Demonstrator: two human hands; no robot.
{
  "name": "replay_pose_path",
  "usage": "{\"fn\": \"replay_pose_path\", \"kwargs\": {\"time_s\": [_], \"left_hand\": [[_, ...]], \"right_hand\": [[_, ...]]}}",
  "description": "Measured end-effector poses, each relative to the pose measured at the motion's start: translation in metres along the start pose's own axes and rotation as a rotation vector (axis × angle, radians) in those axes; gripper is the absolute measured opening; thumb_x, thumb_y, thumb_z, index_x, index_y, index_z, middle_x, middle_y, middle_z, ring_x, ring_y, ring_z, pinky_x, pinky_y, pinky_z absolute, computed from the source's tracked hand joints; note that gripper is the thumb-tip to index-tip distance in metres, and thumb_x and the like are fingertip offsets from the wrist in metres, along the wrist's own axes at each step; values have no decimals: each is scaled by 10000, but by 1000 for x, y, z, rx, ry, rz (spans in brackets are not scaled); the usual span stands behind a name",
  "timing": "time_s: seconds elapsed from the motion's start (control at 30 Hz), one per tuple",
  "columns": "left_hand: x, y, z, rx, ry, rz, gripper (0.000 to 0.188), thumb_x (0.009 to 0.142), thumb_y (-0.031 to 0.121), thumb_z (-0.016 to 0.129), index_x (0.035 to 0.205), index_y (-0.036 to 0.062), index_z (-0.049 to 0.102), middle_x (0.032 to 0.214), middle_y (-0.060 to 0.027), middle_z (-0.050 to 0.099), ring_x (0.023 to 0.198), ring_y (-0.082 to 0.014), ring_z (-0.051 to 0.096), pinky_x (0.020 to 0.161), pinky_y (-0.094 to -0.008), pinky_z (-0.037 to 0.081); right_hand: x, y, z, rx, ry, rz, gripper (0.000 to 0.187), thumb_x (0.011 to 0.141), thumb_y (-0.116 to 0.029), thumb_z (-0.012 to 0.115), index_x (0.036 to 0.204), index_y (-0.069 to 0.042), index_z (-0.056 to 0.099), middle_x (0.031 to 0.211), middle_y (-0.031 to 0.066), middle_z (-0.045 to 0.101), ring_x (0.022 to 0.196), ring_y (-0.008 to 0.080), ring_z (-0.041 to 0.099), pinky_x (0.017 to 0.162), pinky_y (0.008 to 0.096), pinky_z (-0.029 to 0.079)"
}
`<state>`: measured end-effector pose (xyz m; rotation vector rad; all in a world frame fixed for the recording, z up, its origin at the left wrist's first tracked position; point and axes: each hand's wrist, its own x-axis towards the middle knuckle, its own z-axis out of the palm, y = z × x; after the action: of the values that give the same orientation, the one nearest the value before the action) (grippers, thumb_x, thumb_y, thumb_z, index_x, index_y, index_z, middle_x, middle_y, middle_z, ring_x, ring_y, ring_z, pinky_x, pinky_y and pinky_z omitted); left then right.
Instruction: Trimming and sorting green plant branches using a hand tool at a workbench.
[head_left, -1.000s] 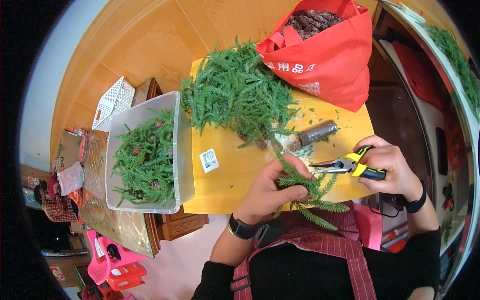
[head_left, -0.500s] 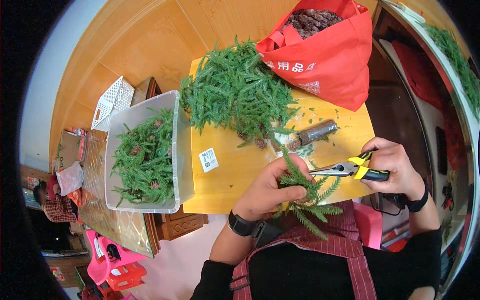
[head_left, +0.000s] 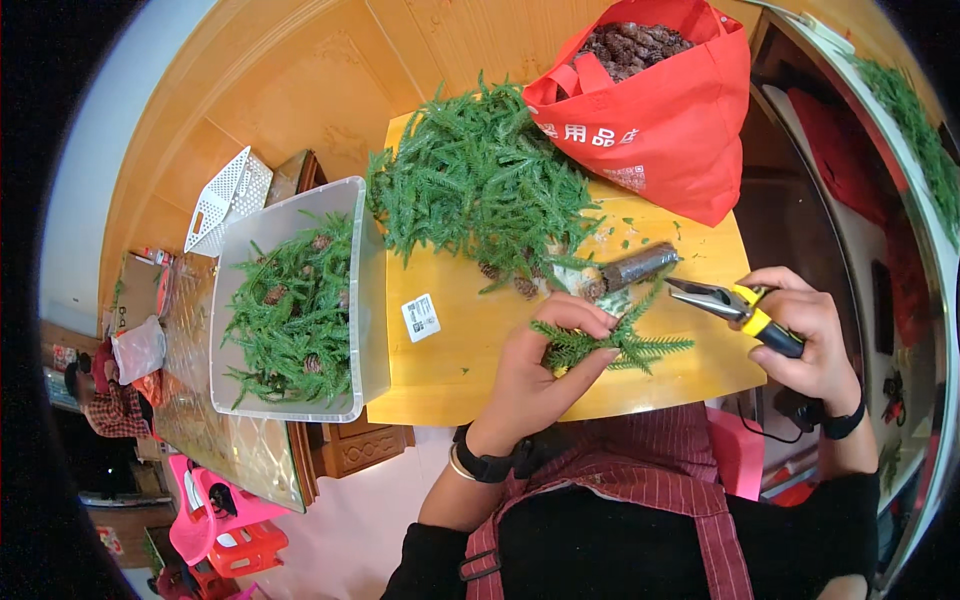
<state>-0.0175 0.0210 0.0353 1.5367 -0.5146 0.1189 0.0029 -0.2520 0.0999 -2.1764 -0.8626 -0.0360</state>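
Note:
Over the front of the yellow table (head_left: 460,385), my left hand (head_left: 545,370) pinches a green artificial pine sprig (head_left: 632,345) between thumb and fingers. My right hand (head_left: 808,340) is wrapped round the yellow-and-black handles of long-nose pliers (head_left: 715,300). Their jaws point left and stand a little apart from the sprig. Just beyond the sprig lies a dark wrapped roll (head_left: 640,265), with pine cones (head_left: 594,288) beside its left end. A big heap of green sprigs (head_left: 485,185) covers the back of the table.
Left of the table stands a translucent plastic bin (head_left: 365,300) holding sprigs with pine cones. A red bag (head_left: 660,130) full of pine cones sits at the back right. A white label card (head_left: 421,317) lies near the bin. Far left, a person (head_left: 120,405) is at another table.
The pliers have drawn away from the sprig to the right, and their jaws have parted. My left hand has raised and turned the sprig, which now sits over the tabletop.

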Motion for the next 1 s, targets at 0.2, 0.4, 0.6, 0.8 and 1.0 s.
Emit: {"fn": "replay_pose_path", "kwargs": {"time_s": [0.2, 0.4, 0.6, 0.8, 1.0], "left_hand": [[0, -1, 2, -33, 27, 25, 238, 724, -29, 634, 903, 35, 491, 954, -94, 520, 907, -183, 509, 828, -304, 398], [1, 1, 3, -21, 26, 55, 227, 732, -26, 627, 903, 38, 492, 940, -97, 530, 885, -179, 504, 808, -302, 397], [0, -1, 3, -20, 44, 72, 233, 726, -33, 631, 897, 40, 491, 938, -101, 540, 884, -183, 510, 802, -300, 400], [0, -3, 3, -20, 47, 64, 242, 722, -32, 637, 903, 39, 491, 939, -104, 544, 888, -187, 519, 797, -301, 411], [0, -5, 3, 6, 56, 54, 251, 720, -33, 640, 910, 38, 492, 939, -106, 547, 880, -185, 518, 788, -298, 412]], "right_hand": [[-7, -11, 9, 5, -17, 52, 220, 616, -215, 673, 642, -17, 581, 623, 84, 573, 754, 282, 580, 692, 344, 456], [-3, -14, 12, -59, -33, 33, 156, 626, -138, 695, 637, -35, 579, 535, 73, 521, 602, 267, 571, 759, 359, 478], [-2, -15, 15, -54, -45, 27, 155, 627, -134, 694, 633, -32, 577, 541, 91, 529, 578, 275, 566, 767, 370, 479], [-2, -11, 16, -53, -34, -12, 161, 630, -131, 691, 627, -29, 567, 561, 98, 537, 612, 282, 572, 767, 373, 478], [-2, -7, 18, -24, -47, 26, 168, 604, -147, 668, 650, -19, 569, 605, 100, 558, 732, 309, 582, 735, 356, 457]]}}
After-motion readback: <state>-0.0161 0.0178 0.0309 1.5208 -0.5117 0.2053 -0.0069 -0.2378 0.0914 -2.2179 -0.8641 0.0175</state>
